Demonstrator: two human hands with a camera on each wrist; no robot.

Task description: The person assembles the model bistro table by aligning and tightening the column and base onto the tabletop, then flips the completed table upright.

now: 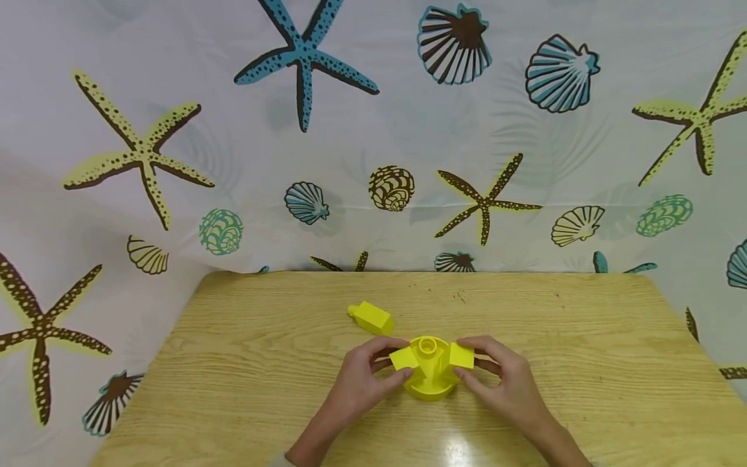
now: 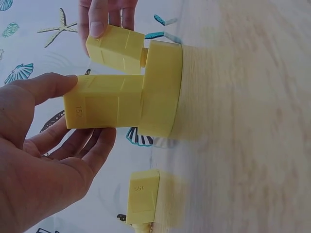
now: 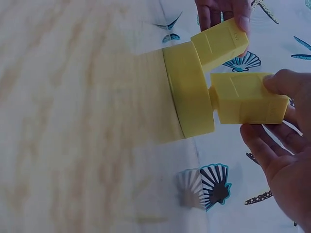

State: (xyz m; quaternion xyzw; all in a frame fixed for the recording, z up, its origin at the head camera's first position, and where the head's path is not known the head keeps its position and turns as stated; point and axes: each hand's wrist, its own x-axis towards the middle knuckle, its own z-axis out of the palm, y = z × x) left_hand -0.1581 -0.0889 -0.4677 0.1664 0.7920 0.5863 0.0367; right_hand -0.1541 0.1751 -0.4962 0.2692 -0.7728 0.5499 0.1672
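A round yellow base (image 1: 430, 392) with a raised ring socket at its back rests on the wooden table. My left hand (image 1: 363, 378) pinches one yellow block (image 1: 404, 358) standing at the base's left side, thumb in front and fingers behind. At the right side, my right hand (image 1: 506, 383) grips a second yellow block (image 1: 462, 356) the same way. In the right wrist view a narrow neck joins that block (image 3: 250, 99) to the base (image 3: 188, 90). The left wrist view shows the left block (image 2: 104, 102) against the base (image 2: 163, 90), its lower end hidden.
A third yellow block (image 1: 373, 317) with a round knob lies on its side on the table (image 1: 262, 363), behind and left of the base. A cloth (image 1: 350, 143) printed with starfish and shells hangs behind the table and along its sides.
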